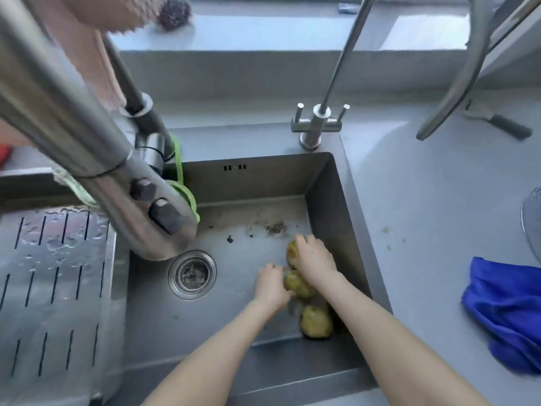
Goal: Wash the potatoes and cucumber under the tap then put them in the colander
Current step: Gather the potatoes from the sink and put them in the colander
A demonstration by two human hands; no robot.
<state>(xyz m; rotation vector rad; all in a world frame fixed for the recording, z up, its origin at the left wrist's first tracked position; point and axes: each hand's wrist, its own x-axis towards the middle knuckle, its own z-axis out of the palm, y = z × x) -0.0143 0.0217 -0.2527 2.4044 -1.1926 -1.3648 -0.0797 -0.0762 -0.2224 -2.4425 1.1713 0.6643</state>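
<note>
Three yellowish potatoes lie in a row along the right side of the steel sink [322,183]. My right hand [314,257] grips the far potato [292,253] from above. My left hand [270,285] curls against the left side of the middle potato [297,284]. The near potato [316,320] lies loose between my forearms. The big pull-down tap head [152,218] hangs over the sink's left part, above the drain [192,273]; no water stream shows. No cucumber is in view. The edge of a grey colander [532,224] shows at the far right on the counter.
A slotted steel drain tray [52,276] covers the left basin, wet on top. A small second tap [317,124] stands behind the sink. A blue cloth [506,312] lies on the grey counter at right. Dirt specks [275,228] dot the sink floor. A green strap [183,186] hangs at the sink's back left.
</note>
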